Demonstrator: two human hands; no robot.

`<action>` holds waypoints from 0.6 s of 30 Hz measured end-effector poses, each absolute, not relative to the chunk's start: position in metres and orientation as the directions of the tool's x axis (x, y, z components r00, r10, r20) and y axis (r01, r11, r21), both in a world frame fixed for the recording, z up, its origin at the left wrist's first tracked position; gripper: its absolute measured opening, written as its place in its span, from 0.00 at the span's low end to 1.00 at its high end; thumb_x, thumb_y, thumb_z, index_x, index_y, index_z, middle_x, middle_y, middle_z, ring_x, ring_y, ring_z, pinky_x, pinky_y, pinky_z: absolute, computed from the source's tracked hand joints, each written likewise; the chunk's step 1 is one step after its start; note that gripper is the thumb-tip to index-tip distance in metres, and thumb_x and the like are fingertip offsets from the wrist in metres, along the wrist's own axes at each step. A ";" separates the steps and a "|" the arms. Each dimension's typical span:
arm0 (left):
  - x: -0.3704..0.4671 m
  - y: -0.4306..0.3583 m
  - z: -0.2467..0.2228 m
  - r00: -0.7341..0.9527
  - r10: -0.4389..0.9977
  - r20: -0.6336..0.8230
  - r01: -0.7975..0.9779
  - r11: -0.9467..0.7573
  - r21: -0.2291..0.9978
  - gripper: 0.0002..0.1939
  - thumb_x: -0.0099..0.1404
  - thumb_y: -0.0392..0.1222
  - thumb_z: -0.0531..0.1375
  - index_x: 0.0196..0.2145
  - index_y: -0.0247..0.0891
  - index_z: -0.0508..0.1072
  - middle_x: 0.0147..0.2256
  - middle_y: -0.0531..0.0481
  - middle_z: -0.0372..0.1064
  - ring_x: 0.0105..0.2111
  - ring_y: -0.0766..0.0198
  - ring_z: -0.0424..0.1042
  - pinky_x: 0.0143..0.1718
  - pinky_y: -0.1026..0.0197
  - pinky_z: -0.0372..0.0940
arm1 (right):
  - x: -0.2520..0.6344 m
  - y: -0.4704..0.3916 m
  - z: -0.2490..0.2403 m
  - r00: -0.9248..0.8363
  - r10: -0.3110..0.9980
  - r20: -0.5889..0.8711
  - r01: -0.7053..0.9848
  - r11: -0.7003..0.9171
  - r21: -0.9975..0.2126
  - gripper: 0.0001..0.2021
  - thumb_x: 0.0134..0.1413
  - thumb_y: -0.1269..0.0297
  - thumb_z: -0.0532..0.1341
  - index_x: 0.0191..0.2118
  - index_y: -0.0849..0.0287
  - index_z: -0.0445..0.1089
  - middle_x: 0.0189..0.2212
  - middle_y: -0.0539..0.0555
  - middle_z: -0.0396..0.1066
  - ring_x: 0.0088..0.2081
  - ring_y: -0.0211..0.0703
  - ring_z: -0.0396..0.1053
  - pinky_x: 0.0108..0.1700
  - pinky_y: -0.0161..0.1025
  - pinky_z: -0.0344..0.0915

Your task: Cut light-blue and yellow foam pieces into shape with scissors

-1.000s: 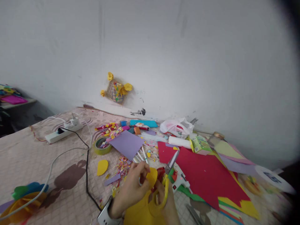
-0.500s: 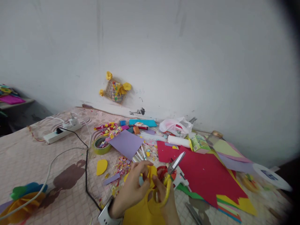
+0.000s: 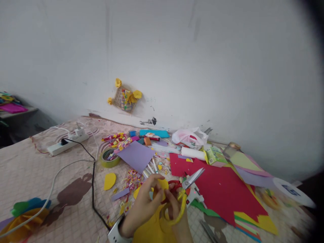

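Observation:
My left hand (image 3: 149, 199), with a white watch on its wrist, pinches a small curved yellow craft piece (image 3: 164, 185); it looks like paper or foam sheet. The fingertips of my right hand (image 3: 174, 206) meet the same piece from the right. Scissors (image 3: 193, 179) with a yellow handle hang on my right hand, their blades pointing up and right, away from the yellow piece. Below both hands spreads a larger yellow sheet (image 3: 152, 229). Just beyond the scissors, a white glue gun (image 3: 194, 197) lies on the table, partly hidden.
A red sheet (image 3: 220, 189) covers the right side. Left of my hands are a yellow cut-out (image 3: 109, 181), a tape roll (image 3: 110, 158), a purple sheet (image 3: 136, 155) and paper scraps (image 3: 133, 180). A black cable (image 3: 93, 189) runs from a power strip (image 3: 68, 143).
The yellow piece has turned between my fingertips and shows a rounder, flatter face. The scissor blades have tipped lower and to the right. My left hand has hardly moved.

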State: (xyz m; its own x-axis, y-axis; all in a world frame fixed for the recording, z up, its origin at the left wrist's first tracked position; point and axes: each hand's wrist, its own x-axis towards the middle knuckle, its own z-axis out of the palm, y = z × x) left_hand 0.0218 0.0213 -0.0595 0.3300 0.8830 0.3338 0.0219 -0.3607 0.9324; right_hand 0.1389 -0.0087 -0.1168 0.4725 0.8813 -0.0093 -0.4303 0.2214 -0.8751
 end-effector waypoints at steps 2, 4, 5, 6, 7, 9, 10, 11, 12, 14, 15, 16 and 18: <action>0.020 0.028 -0.061 0.210 0.923 0.323 0.055 -0.341 0.939 0.08 0.60 0.37 0.55 0.39 0.40 0.67 0.26 0.53 0.63 0.29 0.61 0.65 0.34 0.60 0.59 | 0.139 -0.009 -0.116 0.489 0.872 -0.008 -0.423 0.229 -0.877 0.10 0.43 0.62 0.68 0.33 0.53 0.67 0.27 0.47 0.69 0.24 0.39 0.68 0.24 0.35 0.67; 0.018 0.036 -0.061 0.227 0.943 0.243 0.107 -0.272 0.956 0.06 0.58 0.41 0.58 0.33 0.38 0.68 0.25 0.53 0.63 0.27 0.62 0.64 0.32 0.61 0.59 | 0.140 -0.010 -0.115 0.500 0.866 -0.003 -0.420 0.240 -0.875 0.10 0.43 0.62 0.67 0.32 0.53 0.66 0.28 0.48 0.69 0.27 0.42 0.70 0.27 0.36 0.68; 0.016 0.040 -0.061 0.309 0.933 0.183 0.125 -0.231 0.965 0.06 0.57 0.42 0.59 0.29 0.37 0.69 0.24 0.53 0.64 0.26 0.62 0.63 0.31 0.62 0.58 | 0.141 -0.011 -0.115 0.501 0.865 -0.004 -0.421 0.240 -0.875 0.10 0.43 0.62 0.68 0.32 0.53 0.67 0.28 0.48 0.69 0.29 0.43 0.71 0.28 0.37 0.69; 0.014 0.043 -0.061 0.386 0.915 0.119 0.146 -0.188 0.971 0.07 0.55 0.43 0.59 0.26 0.37 0.69 0.23 0.53 0.64 0.25 0.63 0.63 0.29 0.63 0.58 | 0.141 -0.011 -0.116 0.497 0.867 -0.007 -0.423 0.236 -0.875 0.10 0.43 0.63 0.68 0.32 0.52 0.67 0.28 0.48 0.69 0.30 0.43 0.71 0.29 0.36 0.68; 0.011 0.047 -0.061 0.427 0.901 0.080 0.164 -0.164 0.973 0.08 0.54 0.44 0.60 0.22 0.37 0.69 0.21 0.54 0.64 0.24 0.64 0.62 0.27 0.63 0.57 | 0.141 -0.011 -0.116 0.490 0.872 -0.012 -0.425 0.227 -0.876 0.10 0.42 0.64 0.68 0.32 0.52 0.67 0.28 0.48 0.69 0.29 0.43 0.70 0.28 0.36 0.68; 0.001 0.055 -0.061 0.439 0.898 0.041 0.194 -0.140 0.971 0.10 0.52 0.44 0.60 0.19 0.37 0.68 0.19 0.55 0.62 0.22 0.66 0.59 0.24 0.65 0.55 | 0.140 -0.010 -0.118 0.468 0.883 -0.025 -0.439 0.207 -0.874 0.10 0.42 0.64 0.68 0.31 0.52 0.68 0.27 0.47 0.68 0.27 0.43 0.70 0.26 0.36 0.67; -0.007 0.060 -0.061 0.419 0.907 0.032 0.214 -0.133 0.968 0.10 0.51 0.44 0.61 0.18 0.36 0.69 0.18 0.55 0.62 0.21 0.66 0.59 0.24 0.65 0.54 | 0.140 -0.010 -0.118 0.455 0.890 -0.031 -0.450 0.200 -0.871 0.09 0.42 0.64 0.68 0.31 0.52 0.68 0.26 0.48 0.69 0.26 0.43 0.70 0.26 0.38 0.68; -0.018 0.066 -0.061 0.391 0.920 0.020 0.238 -0.122 0.964 0.11 0.50 0.45 0.61 0.17 0.36 0.68 0.17 0.56 0.61 0.21 0.67 0.58 0.24 0.65 0.53 | 0.140 -0.009 -0.118 0.442 0.896 -0.035 -0.462 0.194 -0.865 0.09 0.42 0.63 0.68 0.31 0.52 0.67 0.26 0.48 0.69 0.27 0.45 0.71 0.27 0.39 0.68; -0.032 0.073 -0.061 0.353 0.936 0.009 0.264 -0.109 0.958 0.11 0.50 0.46 0.61 0.18 0.36 0.69 0.18 0.56 0.61 0.21 0.66 0.58 0.24 0.65 0.53 | 0.139 -0.008 -0.118 0.431 0.902 -0.038 -0.475 0.191 -0.859 0.10 0.42 0.62 0.68 0.30 0.52 0.67 0.26 0.48 0.69 0.27 0.46 0.72 0.28 0.40 0.69; -0.064 0.085 -0.064 0.235 0.972 -0.011 0.330 -0.070 0.941 0.13 0.49 0.49 0.60 0.18 0.36 0.69 0.18 0.55 0.61 0.21 0.66 0.58 0.24 0.64 0.53 | 0.140 -0.007 -0.118 0.414 0.909 -0.040 -0.494 0.187 -0.849 0.10 0.43 0.61 0.68 0.29 0.52 0.66 0.25 0.48 0.69 0.27 0.45 0.72 0.29 0.40 0.69; -0.081 0.091 -0.066 0.173 0.985 -0.021 0.369 -0.045 0.928 0.14 0.48 0.51 0.60 0.18 0.36 0.69 0.17 0.55 0.60 0.21 0.65 0.57 0.23 0.64 0.52 | 0.141 -0.006 -0.119 0.410 0.911 -0.041 -0.500 0.187 -0.846 0.09 0.44 0.61 0.68 0.29 0.53 0.66 0.25 0.47 0.69 0.27 0.43 0.72 0.28 0.39 0.68; -0.097 0.095 -0.068 0.115 0.993 -0.034 0.405 -0.015 0.914 0.15 0.48 0.52 0.59 0.18 0.36 0.69 0.17 0.55 0.60 0.21 0.65 0.57 0.23 0.63 0.52 | 0.142 -0.006 -0.119 0.408 0.912 -0.041 -0.504 0.187 -0.843 0.09 0.44 0.61 0.68 0.28 0.54 0.66 0.24 0.47 0.69 0.26 0.41 0.71 0.27 0.37 0.68; -0.124 0.100 -0.076 0.028 0.998 -0.064 0.478 0.043 0.878 0.17 0.47 0.54 0.60 0.17 0.36 0.69 0.17 0.53 0.62 0.21 0.63 0.59 0.24 0.63 0.52 | 0.145 -0.005 -0.121 0.408 0.912 -0.040 -0.509 0.190 -0.839 0.09 0.45 0.62 0.68 0.28 0.55 0.66 0.22 0.46 0.68 0.24 0.39 0.70 0.26 0.35 0.66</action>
State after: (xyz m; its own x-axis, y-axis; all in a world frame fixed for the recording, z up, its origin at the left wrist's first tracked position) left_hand -0.1243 0.1001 -0.0764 0.0278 0.9976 -0.0637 0.4776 0.0427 0.8775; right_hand 0.1450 -0.0054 -0.1208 0.4077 0.9122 -0.0405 -0.5090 0.1902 -0.8395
